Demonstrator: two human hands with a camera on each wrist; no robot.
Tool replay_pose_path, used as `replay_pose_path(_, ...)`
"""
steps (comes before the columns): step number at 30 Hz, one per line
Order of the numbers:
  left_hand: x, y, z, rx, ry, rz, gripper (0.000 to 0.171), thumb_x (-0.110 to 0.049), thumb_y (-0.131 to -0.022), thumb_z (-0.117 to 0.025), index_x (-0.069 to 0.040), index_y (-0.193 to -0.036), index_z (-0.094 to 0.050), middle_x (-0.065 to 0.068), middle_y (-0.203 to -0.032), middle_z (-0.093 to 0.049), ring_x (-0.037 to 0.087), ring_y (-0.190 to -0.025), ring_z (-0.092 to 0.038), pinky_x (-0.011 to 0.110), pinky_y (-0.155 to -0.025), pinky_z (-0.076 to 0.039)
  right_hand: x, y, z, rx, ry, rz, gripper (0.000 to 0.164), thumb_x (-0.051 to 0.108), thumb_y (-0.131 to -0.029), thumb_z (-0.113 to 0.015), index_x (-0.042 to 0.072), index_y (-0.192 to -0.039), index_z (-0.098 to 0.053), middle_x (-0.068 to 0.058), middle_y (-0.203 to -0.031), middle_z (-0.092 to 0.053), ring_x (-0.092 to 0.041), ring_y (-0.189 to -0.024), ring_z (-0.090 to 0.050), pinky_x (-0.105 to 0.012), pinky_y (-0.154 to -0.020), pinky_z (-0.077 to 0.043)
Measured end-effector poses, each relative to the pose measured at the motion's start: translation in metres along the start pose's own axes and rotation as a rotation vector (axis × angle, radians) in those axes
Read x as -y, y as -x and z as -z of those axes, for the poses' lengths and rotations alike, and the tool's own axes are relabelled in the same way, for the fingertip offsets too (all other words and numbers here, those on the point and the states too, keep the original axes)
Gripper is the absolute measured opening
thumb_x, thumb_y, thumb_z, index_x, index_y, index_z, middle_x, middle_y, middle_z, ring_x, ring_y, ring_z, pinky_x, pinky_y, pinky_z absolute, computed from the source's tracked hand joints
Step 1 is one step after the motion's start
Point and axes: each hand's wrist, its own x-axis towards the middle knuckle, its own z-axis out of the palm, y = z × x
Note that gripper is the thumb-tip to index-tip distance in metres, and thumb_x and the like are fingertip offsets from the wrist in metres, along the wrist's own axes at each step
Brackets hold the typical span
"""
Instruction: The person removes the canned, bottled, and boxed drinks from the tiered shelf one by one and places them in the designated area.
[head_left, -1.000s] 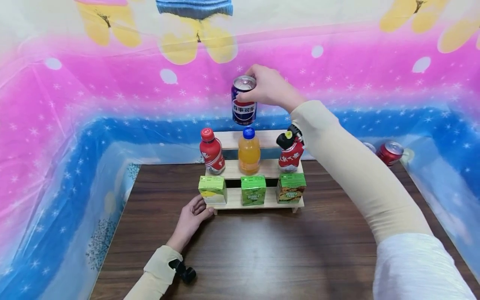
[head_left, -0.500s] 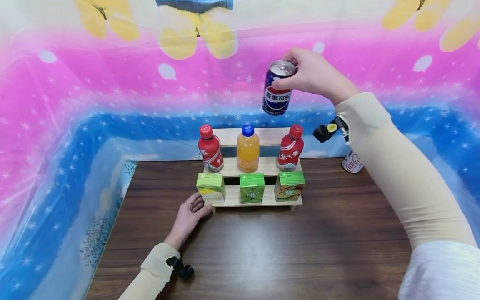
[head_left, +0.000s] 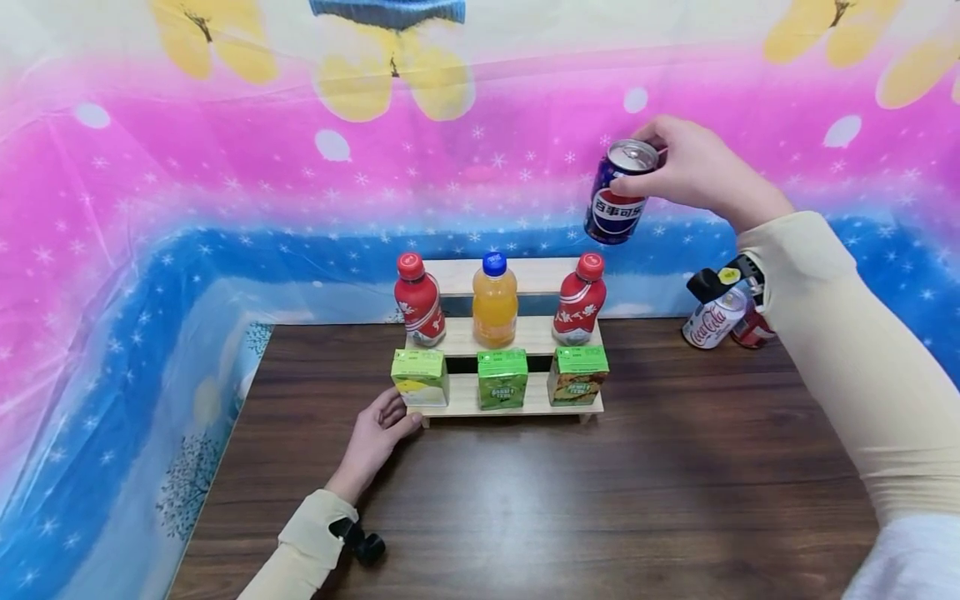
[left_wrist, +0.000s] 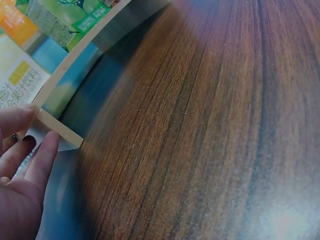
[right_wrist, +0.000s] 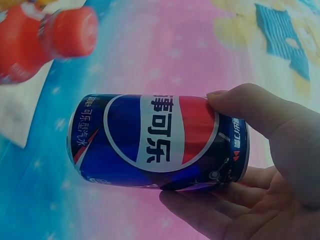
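Blue can [head_left: 617,204] clamped in right hand [head_left: 693,171], aloft near right end of wooden rack [head_left: 536,277], not yet placed. Left hand [head_left: 375,435] grips rack corner. Juice boxes [head_left: 502,381], bottles [head_left: 495,312] already on lower tiers; white can [head_left: 707,325], red can [head_left: 752,332] seemingly unplaced.

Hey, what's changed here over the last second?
The right hand has carried the blue can rightward, from above the orange bottle toward the right end of the wooden rack, still gripping it. The left hand stays at the rack's left front corner; everything on the rack is unchanged.
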Motion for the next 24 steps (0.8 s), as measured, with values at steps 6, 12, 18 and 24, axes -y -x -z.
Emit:
replay_pose_path(6, -0.001, 0.001, 0.001, 0.001, 0.009, -0.003, 0.060, -0.009, -0.099, -0.073, -0.003, -0.153, -0.048, 0.021, -0.145, -0.059, 0.032, -0.135, -0.055, 0.019, -0.099, -0.049, -0.025, 0.010, 0.003, 0.011, 0.005, -0.033, 0.078, 0.042, -0.097, -0.072, -0.003, -0.152, -0.039, -0.030, -0.148, -0.050, -0.048, -0.135, -0.047, -0.067, -0.107, -0.042)
replay_pose_path(12, -0.003, 0.003, 0.001, 0.005, 0.008, 0.004, 0.061, -0.010, -0.099, -0.073, -0.003, -0.153, -0.047, 0.022, -0.147, -0.057, 0.032, -0.137, -0.054, 0.021, -0.099, -0.049, -0.053, 0.015, -0.003, 0.029, -0.001, -0.060, 0.080, 0.044, -0.096, -0.073, -0.002, -0.152, -0.038, -0.032, -0.147, -0.049, -0.049, -0.133, -0.047, -0.069, -0.106, -0.042)
replay_pose_path(18, -0.002, 0.002, 0.002, 0.005, 0.016, 0.006, 0.060, -0.007, -0.099, -0.072, -0.001, -0.154, -0.046, 0.023, -0.148, -0.057, 0.034, -0.137, -0.053, 0.019, -0.097, -0.050, -0.082, 0.019, -0.016, 0.032, -0.057, -0.051, 0.077, 0.039, -0.097, -0.074, -0.006, -0.149, -0.039, -0.033, -0.143, -0.050, -0.050, -0.130, -0.048, -0.068, -0.104, -0.042)
replay_pose_path(24, -0.002, 0.003, 0.003, 0.004, 0.010, 0.002, 0.060, -0.007, -0.100, -0.071, -0.001, -0.154, -0.045, 0.024, -0.149, -0.056, 0.034, -0.138, -0.053, 0.019, -0.098, -0.049, -0.109, 0.024, -0.031, 0.036, -0.057, -0.061, 0.078, 0.040, -0.096, -0.076, -0.005, -0.148, -0.039, -0.032, -0.142, -0.051, -0.049, -0.130, -0.049, -0.068, -0.104, -0.043)
